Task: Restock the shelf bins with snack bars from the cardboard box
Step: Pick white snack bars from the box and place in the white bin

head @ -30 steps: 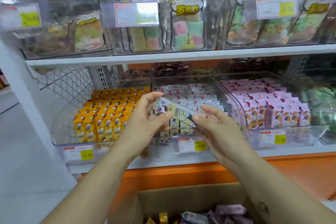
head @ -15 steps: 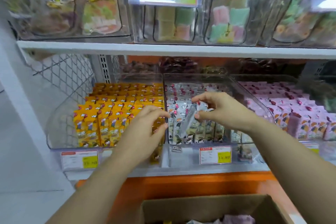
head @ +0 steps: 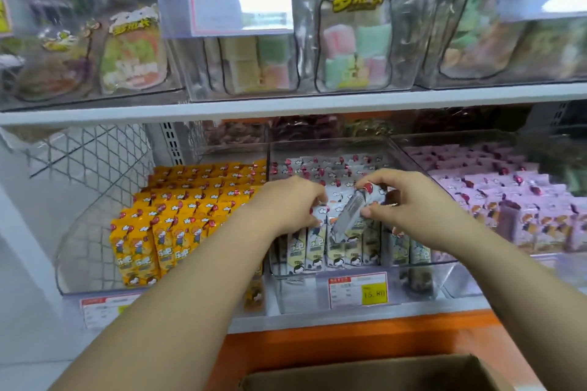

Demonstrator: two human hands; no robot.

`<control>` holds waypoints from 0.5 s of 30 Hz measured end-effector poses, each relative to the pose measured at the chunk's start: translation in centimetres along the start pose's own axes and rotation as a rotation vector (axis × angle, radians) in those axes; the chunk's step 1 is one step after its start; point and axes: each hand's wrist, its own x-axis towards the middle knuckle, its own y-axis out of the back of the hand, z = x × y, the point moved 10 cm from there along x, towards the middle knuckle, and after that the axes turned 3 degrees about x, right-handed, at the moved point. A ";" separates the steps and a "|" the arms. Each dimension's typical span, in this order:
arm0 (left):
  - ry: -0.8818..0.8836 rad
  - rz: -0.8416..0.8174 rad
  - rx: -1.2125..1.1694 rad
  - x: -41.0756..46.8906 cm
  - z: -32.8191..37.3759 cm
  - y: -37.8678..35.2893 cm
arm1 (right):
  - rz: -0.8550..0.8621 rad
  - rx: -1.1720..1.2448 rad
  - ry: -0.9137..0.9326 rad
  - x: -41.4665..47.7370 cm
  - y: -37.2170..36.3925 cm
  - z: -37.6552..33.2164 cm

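My right hand (head: 409,203) pinches a grey-white snack bar (head: 351,214), tilted, over the front rows of the middle clear bin (head: 422,273). That bin holds rows of upright grey-white bars (head: 317,244). My left hand (head: 289,203) reaches into the same bin, and its fingertips touch the tops of the front-row bars just left of the held one. At the bottom edge of the view, the cardboard box (head: 374,373) shows only its rim; its contents are out of sight.
A bin of yellow bars (head: 178,216) stands to the left and a bin of pink bars (head: 508,200) to the right. Above, a white shelf (head: 286,108) carries clear bins of marshmallow bags (head: 355,51). A price tag (head: 358,290) hangs on the middle bin's front.
Both hands have moved forward and down into the middle bin. The right hand has brought the bar lower among the front rows. The view has moved closer, and the box's contents dropped out of frame.
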 end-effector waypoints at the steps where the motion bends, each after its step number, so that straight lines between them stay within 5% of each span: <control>1: 0.000 -0.021 0.021 0.2 0.0 -0.3 | 0.001 0.007 0.004 0.0 0.0 0.1; 15: 0.023 -0.050 0.227 -0.1 -0.8 -1.0 | -0.095 0.167 0.010 1.9 -3.4 0.4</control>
